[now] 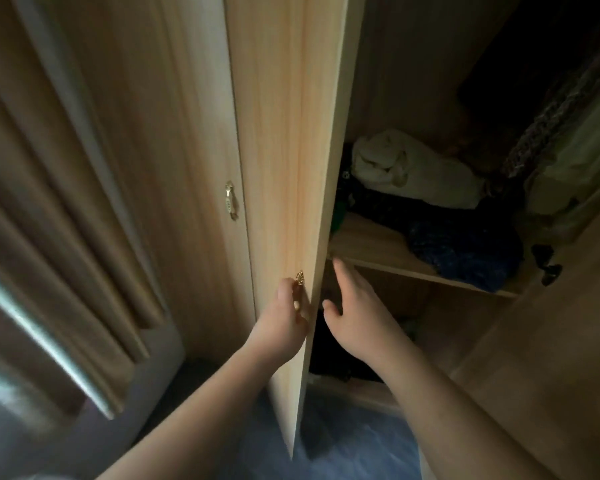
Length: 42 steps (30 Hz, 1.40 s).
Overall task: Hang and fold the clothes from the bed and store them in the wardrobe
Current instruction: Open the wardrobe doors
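Gripping small brass handle [300, 278] on pale wood-grain wardrobe door [291, 150] with left hand [284, 320]. Holding right hand [354, 313] spread, fingers straight, empty, just below shelf [368, 244] edge. On shelf: crumpled white garment [413, 168], dark blue textured garment [465, 247].

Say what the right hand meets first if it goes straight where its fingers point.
Probably the front edge of the wooden shelf, just beyond the right hand; depth is unclear, so the open door beside it might come first.
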Available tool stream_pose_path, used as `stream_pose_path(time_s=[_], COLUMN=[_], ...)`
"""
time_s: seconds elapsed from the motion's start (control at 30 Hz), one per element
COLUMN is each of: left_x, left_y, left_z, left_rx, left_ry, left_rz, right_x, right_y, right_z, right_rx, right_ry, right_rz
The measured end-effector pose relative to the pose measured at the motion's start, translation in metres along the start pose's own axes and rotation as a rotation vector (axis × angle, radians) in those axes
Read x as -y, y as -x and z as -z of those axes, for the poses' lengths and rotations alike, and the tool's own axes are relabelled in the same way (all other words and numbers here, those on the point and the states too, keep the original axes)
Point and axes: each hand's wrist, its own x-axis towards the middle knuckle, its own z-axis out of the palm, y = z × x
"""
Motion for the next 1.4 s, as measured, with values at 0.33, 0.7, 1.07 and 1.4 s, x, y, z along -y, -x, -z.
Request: stream_pose_path(time_s=[0.33,0.7,1.07,1.4], left_x=[0.069,0.120,0.048,-0.126], left_y=[0.052,0.084,0.129,0.275], left_z=[0.137,0.174,0.069,-0.082], left_rx=[0.011,-0.062,0.268,0.523], left_ry=[-0.015,-0.133,-0.531,-0.543], left_rz=[0.082,0.129,-0.120,-0.564], right_x=[0.153,0.188,0.066,0.000], right_y=[0.004,-0.009,0.126,0.412], right_z=[-0.099,-0.137,-0.061,0.053], right_rx=[0.138,0.133,0.024,-0.186], right_ry=[0.006,0.130,0.356,0.519], right_rz=[0.140,0.166,-0.182,-0.635])
